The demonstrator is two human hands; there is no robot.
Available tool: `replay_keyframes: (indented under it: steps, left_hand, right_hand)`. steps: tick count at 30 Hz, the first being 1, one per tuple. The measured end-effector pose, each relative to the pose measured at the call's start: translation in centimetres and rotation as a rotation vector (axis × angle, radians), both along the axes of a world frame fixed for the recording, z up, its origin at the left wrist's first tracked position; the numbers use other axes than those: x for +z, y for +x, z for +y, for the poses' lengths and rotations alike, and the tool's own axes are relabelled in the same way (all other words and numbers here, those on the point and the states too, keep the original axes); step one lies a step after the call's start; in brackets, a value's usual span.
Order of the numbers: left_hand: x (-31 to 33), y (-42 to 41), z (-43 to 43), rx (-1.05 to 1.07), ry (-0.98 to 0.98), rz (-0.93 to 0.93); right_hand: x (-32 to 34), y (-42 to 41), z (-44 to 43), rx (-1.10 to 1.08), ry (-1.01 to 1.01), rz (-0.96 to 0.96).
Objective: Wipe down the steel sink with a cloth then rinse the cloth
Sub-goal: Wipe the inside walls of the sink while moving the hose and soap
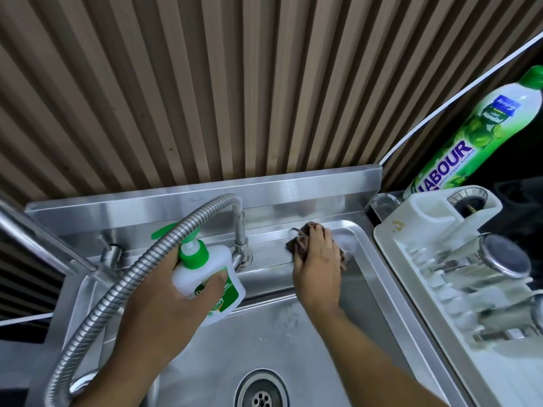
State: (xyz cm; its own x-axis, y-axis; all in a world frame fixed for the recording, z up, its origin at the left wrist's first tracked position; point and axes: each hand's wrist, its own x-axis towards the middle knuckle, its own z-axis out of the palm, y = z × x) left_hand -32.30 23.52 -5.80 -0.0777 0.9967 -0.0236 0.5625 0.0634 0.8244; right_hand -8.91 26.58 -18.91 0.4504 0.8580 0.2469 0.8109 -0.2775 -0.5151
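Note:
The steel sink (296, 342) fills the lower half of the view, with its drain (261, 392) at the bottom. My right hand (317, 262) presses a brown cloth (299, 243) flat against the sink's back ledge, to the right of the tap. My left hand (179, 289) grips a white soap pump bottle (205, 277) with a green top, lifted above the basin's back left part. A flexible steel tap hose (123, 277) arcs over my left forearm.
A white dish rack (440, 259) with steel cups stands to the right of the sink. A green dish liquid bottle (482, 127) rises behind it. A ribbed wall panel (235, 83) backs the sink. A steel bar (38, 239) crosses at left.

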Motion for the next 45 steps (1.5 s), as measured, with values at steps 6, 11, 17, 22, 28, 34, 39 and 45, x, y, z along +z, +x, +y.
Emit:
replay_keyframes:
  steps: [6,11,17,22,28,34,39,45]
  left_hand:
    - [-0.2,-0.2,0.0,-0.013,0.027,-0.025]
    - [-0.3,-0.4,-0.1,-0.012,0.035,-0.044]
    - [-0.4,-0.6,0.1,-0.01,0.028,-0.04]
    - [-0.4,-0.5,0.1,-0.007,0.036,-0.03]
    - [-0.8,-0.5,0.3,-0.016,0.031,-0.017]
    - [-0.9,-0.4,0.3,-0.037,0.044,-0.001]
    - [-0.6,-0.6,0.3,-0.042,0.058,-0.001]
    - [-0.5,-0.5,0.3,-0.07,0.07,0.003]
  right_hand:
    - [-1.7,-4.2,0.6,-0.739,0.273,1.47]
    - [-2.2,-7.4,2.4,-0.694,0.123,2.144]
    - [0.5,-3.1,2.8,-0.558,0.33,1.938]
    - [-3.4,-3.7,2.7,-0.732,0.277,1.925]
    - [0.2,-2.4,2.3,-0.639,0.224,1.996]
    - [-2.2,1.2,2.2,-0.784,0.273,1.912]
    - [-0.1,2.1,1.7,-0.784,0.203,1.972]
    - [3.9,3.3,0.1,-0.656,0.38,2.133]
